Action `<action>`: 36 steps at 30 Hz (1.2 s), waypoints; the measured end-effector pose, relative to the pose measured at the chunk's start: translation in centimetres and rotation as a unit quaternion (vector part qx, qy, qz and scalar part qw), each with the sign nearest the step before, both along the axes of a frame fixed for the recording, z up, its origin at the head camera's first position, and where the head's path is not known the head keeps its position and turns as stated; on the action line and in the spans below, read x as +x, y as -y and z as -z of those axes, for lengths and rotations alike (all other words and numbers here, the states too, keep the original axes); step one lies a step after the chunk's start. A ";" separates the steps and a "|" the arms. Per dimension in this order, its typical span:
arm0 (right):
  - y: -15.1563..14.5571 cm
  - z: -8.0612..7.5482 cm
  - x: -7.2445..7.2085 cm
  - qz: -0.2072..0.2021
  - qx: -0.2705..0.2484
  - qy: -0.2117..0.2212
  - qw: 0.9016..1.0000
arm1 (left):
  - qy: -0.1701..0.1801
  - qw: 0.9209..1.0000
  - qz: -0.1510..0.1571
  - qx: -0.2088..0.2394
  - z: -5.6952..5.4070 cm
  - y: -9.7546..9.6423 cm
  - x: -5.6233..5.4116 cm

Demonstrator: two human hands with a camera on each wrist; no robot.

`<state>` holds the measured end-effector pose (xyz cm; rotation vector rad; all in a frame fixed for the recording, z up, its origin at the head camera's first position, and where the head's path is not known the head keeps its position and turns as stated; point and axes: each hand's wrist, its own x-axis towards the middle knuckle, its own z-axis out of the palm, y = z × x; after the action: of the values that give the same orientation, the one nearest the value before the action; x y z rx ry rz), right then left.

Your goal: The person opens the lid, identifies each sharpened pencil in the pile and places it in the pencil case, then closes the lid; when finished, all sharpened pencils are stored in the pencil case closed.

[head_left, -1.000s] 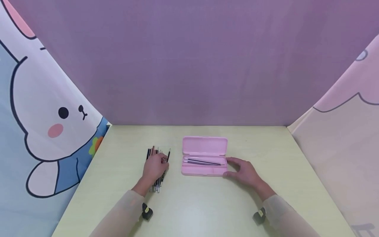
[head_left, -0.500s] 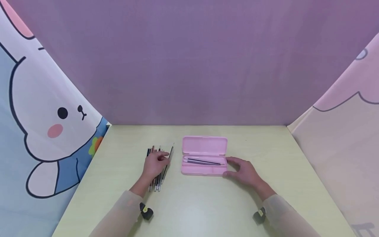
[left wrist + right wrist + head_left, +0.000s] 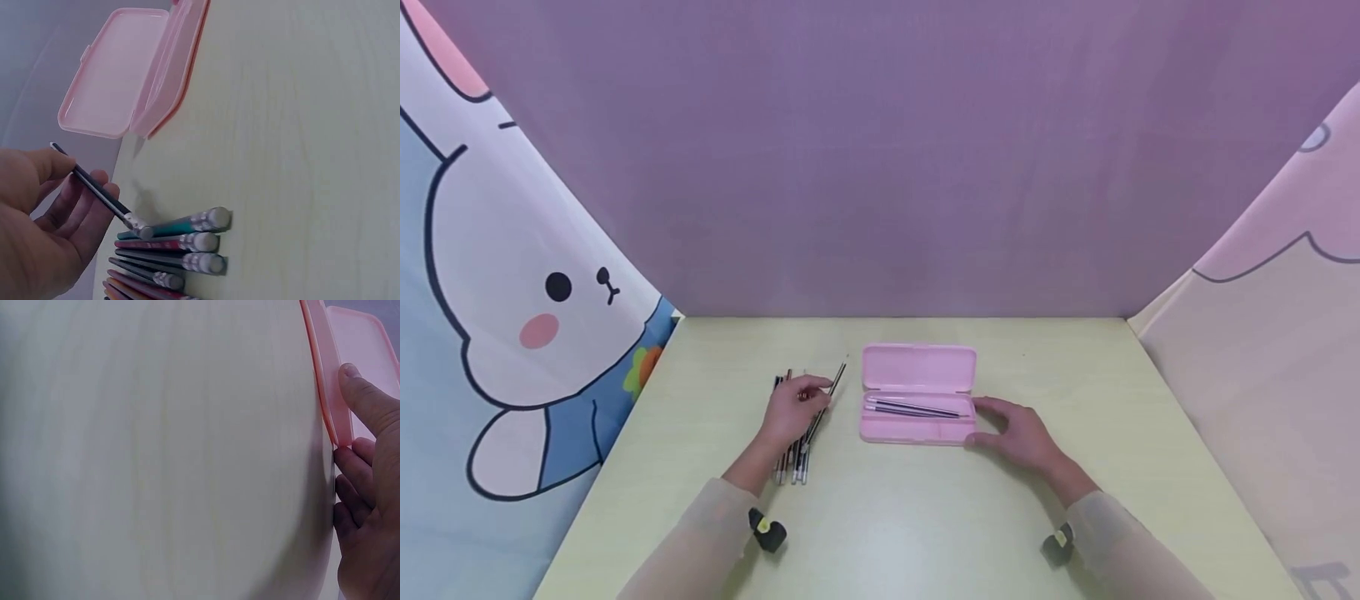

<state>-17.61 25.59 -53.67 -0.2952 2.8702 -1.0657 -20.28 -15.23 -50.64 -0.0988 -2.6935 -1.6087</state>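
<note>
My left hand (image 3: 786, 417) pinches a dark pencil (image 3: 100, 190) between thumb and fingers. Its tip slants up toward the pink pencil case (image 3: 919, 367), and its white eraser end hangs low over the other pencils in the left wrist view. Under and beside that hand lies a bunch of pencils (image 3: 194, 240) with white erasers, partly hidden by the hand in the head view. The case lies open, its lid folded back, with a few striped pencils (image 3: 917, 410) in its base. At the case's right end, my right hand (image 3: 1022, 437) holds it between thumb and fingers.
Everything lies on a pale wood-grain table (image 3: 895, 533). A purple panel (image 3: 895, 167) rises along its back edge, and printed cloths hang at the left (image 3: 497, 317) and right (image 3: 1285, 375). Each wrist wears a small dark device.
My left hand has drawn one pencil out of the bunch, lifting and tilting it rightward toward the case. My right hand and the case stay in place.
</note>
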 end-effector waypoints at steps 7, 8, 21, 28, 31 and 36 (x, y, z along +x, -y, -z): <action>-0.3 0.2 -0.1 0.002 -0.006 0.006 1.000 | 0.016 0.999 0.039 -0.009 -1.3 -1.0 -0.3; -0.3 0.1 -0.1 0.005 -0.007 0.007 1.000 | 0.019 0.999 0.047 -0.010 -1.5 -1.1 -0.3; -0.2 0.1 0.0 -0.003 0.000 -0.003 1.000 | -0.029 0.973 0.193 -0.121 -3.9 -5.9 -2.5; -0.3 0.3 0.0 -0.002 -0.002 -0.009 1.000 | -0.048 0.952 0.234 -0.190 -3.5 -9.6 -4.2; -0.2 0.4 0.0 0.001 -0.007 -0.010 1.000 | -0.057 0.942 0.252 -0.213 -3.2 -11.0 -4.6; -0.2 0.5 0.0 0.002 -0.006 -0.013 1.000 | -0.084 0.921 0.284 -0.253 -3.0 -13.1 -5.1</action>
<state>-17.62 25.80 -54.15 -0.3073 2.8889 -1.0882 -25.39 -2.15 -47.63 -1.0482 -3.0187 -0.8373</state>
